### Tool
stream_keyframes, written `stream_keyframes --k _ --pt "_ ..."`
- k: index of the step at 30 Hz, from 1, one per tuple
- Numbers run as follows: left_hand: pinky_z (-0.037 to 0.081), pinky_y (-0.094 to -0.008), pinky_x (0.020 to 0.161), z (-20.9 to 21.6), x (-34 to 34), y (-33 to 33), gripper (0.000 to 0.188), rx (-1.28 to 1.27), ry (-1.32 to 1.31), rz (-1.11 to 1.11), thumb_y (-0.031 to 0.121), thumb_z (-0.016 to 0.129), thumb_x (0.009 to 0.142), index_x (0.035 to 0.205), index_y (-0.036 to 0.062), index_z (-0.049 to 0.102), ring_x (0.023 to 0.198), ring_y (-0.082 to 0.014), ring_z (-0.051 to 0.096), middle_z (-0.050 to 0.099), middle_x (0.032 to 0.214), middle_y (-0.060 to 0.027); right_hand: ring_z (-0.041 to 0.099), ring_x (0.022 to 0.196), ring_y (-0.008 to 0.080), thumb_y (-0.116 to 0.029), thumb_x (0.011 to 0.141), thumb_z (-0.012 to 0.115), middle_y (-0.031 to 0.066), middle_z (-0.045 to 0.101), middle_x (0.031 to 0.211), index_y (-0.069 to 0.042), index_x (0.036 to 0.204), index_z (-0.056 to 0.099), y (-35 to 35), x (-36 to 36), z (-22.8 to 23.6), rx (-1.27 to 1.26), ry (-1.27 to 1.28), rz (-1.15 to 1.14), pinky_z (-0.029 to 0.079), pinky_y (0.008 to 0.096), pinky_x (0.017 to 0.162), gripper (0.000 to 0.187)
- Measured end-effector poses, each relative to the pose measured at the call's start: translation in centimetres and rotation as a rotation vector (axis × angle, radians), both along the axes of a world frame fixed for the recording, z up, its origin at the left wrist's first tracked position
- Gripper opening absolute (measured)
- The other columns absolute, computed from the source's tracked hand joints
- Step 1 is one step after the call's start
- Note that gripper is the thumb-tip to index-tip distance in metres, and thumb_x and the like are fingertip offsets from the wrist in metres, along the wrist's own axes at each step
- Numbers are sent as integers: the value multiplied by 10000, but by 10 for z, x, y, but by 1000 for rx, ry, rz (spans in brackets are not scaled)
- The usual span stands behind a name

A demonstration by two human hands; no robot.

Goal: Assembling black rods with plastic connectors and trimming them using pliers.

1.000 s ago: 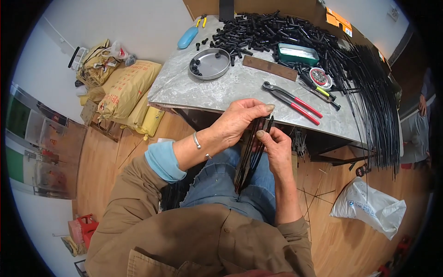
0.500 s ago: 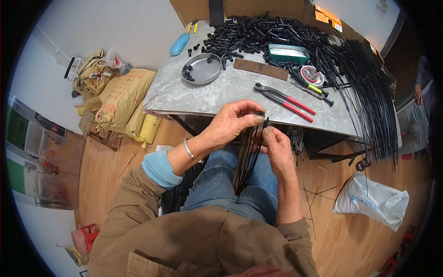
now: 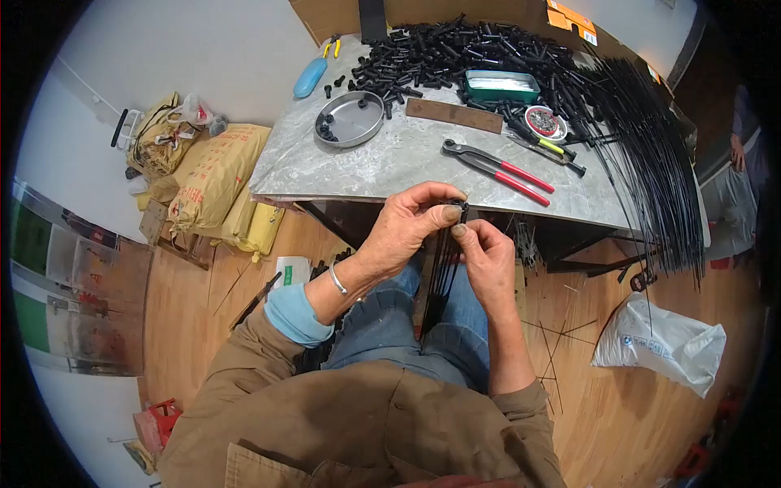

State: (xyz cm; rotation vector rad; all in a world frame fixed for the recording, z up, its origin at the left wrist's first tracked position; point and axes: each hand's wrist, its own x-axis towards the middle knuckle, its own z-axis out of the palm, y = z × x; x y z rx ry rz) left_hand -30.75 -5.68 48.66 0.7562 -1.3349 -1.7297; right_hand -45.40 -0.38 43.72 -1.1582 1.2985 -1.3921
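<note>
In front of the table edge, my left hand (image 3: pixel 405 230) pinches a small dark hub (image 3: pixel 459 204) between thumb and fingers. A bundle of thin black rods (image 3: pixel 439 281) hangs from the hub toward my lap. My right hand (image 3: pixel 490 264) is closed close beside it, thumb and forefinger pinched at the upper end of a rod just under the hub. Its fingertips hide the exact grip point. On the table beyond my hands lie pincers with red handles (image 3: pixel 525 184).
A round metal tray (image 3: pixel 370 134) holds a few black pieces. Behind it are a rusty flat bar (image 3: pixel 454 115), a heap of black tubular parts (image 3: pixel 464 53), a green tin (image 3: pixel 502 85) and a small dish (image 3: pixel 545 122). Long black rods (image 3: pixel 651 163) overhang the right edge. A white bag (image 3: pixel 659 346) lies on the floor.
My two hands stay together at the hub, with the right hand shifted slightly up and left. The view has moved a little; more dark parts show beside my left leg.
</note>
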Motion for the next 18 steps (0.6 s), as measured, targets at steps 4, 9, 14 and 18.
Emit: stream_keyframes --k 4,9,14,18 --pt "409 -171 673 -8 4 -1 292 56 59 -57 204 698 863 1104 53 635 776 -23 508 614 928 39 489 611 47 -276 855 703 -35 551 649 -12 797 643 -4 -8 -1 99 -189 110 398 218 542 277" --pt "444 -216 761 -8 9 -6 331 81 86 -187 254 684 869 1107 32 625 850 -52 534 603 988 5 542 644 63 -299 818 737 -24 592 718 -53 802 626 -3 -19 6 199 -327 297 441 220 571 270" --pt "434 -246 838 -10 9 -5 358 -10 127 -331 300 631 905 1138 28 618 943 -75 527 593 1048 -14 549 656 66 -309 794 761 -22 593 724 -57 787 611 -1 -19 2 196 -389 379 451 223 584 293" --pt "434 -241 854 -6 -2 9 401 148 71 -116 342 555 948 1175 13 588 975 -86 537 599 1070 -27 504 599 56 -308 800 762 -25 565 669 -59 731 583 -2 -10 1 185 -363 261 416 217 537 314"
